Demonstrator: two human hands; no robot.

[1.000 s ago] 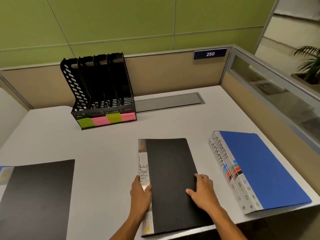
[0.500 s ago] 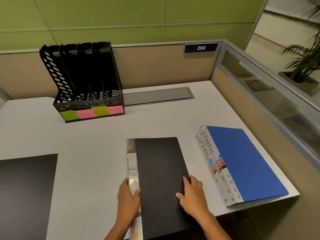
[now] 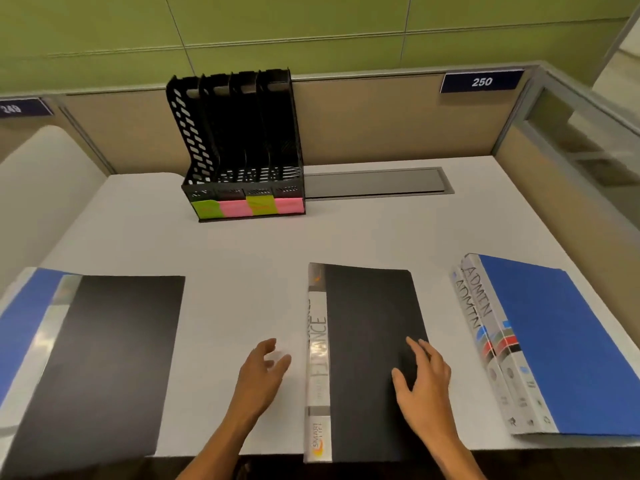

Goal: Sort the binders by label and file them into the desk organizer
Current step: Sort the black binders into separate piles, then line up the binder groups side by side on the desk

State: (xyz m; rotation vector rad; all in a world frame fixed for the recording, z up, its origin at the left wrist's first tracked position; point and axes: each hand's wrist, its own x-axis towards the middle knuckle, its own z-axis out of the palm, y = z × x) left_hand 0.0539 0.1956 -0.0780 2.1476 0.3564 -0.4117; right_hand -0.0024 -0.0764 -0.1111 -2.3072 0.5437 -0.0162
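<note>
A black binder (image 3: 367, 313) with a FINANCE spine lies flat at the desk's front middle. My right hand (image 3: 424, 379) rests on its right edge, fingers spread. My left hand (image 3: 263, 372) hovers open just left of the spine, not touching it. Two stacked blue binders (image 3: 554, 341) labelled ADMIN lie to the right. At the left, a black binder (image 3: 107, 358) lies on top of a blue one (image 3: 20, 317). The black desk organizer (image 3: 242, 147) stands at the back with green and pink sticky labels along its base.
A grey cable cover (image 3: 377, 181) is set in the white desk (image 3: 242, 251) right of the organizer. Beige partition walls with plates 250 (image 3: 481, 81) and 249 close the back; a glass partition runs along the right side.
My left hand has come off the FINANCE spine and moved left, open. My right hand has shifted toward the binder's right edge. The view has swung left, showing the left stack.
</note>
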